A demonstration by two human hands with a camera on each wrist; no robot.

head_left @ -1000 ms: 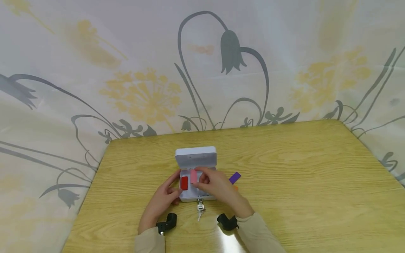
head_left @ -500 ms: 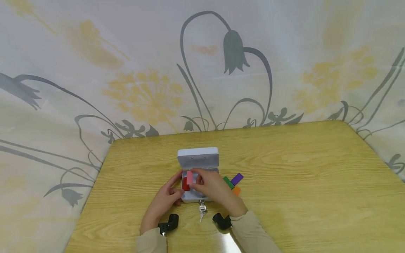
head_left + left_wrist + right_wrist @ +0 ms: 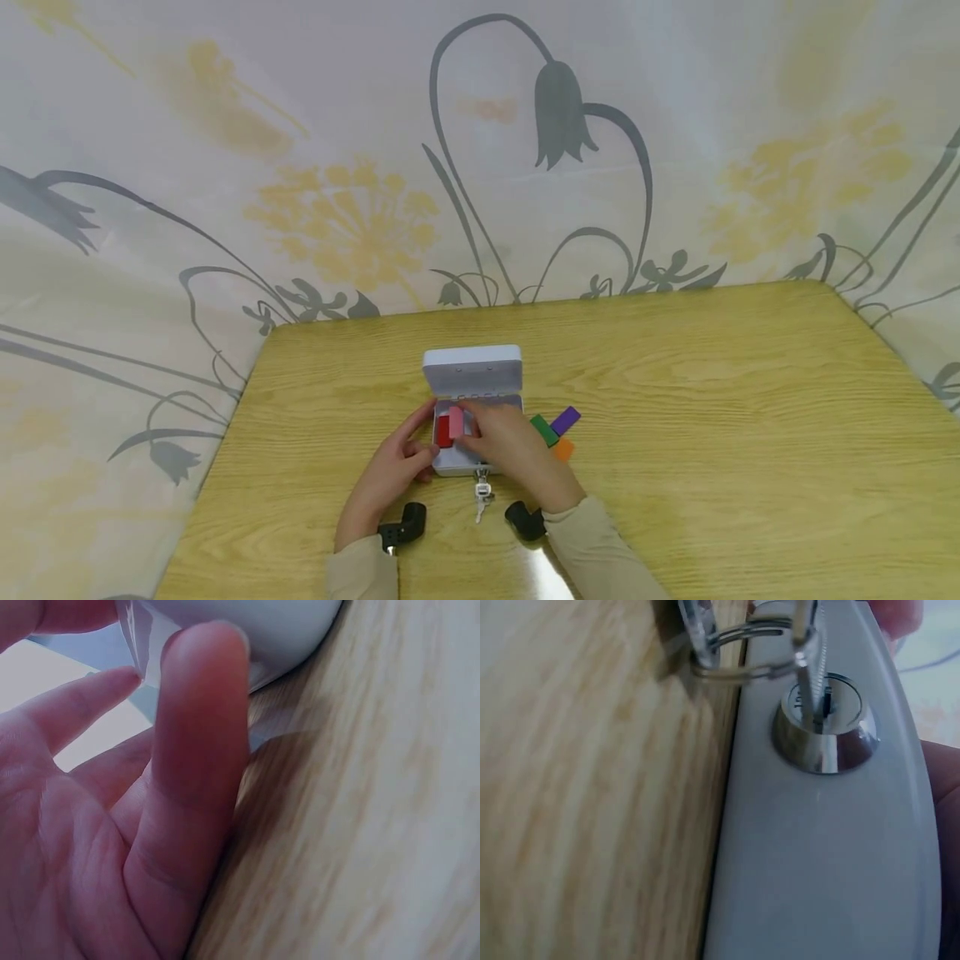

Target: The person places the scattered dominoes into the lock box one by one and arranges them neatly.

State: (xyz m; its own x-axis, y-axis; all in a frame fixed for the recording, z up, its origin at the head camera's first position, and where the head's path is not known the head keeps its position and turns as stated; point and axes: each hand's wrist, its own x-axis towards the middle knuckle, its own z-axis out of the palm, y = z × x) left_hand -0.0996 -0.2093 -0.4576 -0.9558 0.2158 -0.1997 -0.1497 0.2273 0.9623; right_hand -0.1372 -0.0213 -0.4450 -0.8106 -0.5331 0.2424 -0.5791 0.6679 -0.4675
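A small white cash box (image 3: 471, 358) stands on the table with its lid raised. My left hand (image 3: 390, 471) holds its left side, thumb at the front corner and index finger toward the back. In the left wrist view, the thumb (image 3: 201, 735) presses the white wall. Reaching in from the right, my right hand (image 3: 513, 442) pinches a pink block (image 3: 456, 422) inside the box. A red block (image 3: 443, 432) lies close to its left. From the front lock (image 3: 827, 720) juts a key, with a key ring (image 3: 746, 656) and another key hanging.
Just right of the box, a green block (image 3: 543, 430), a purple block (image 3: 566, 421) and an orange block (image 3: 564, 450) lie together on the wooden table (image 3: 712, 417). A patterned cloth (image 3: 360, 150) hangs behind the table.
The right hand has carried the pink block left over the red one, then slightly back to the red one's right side. The left hand stays at the box.
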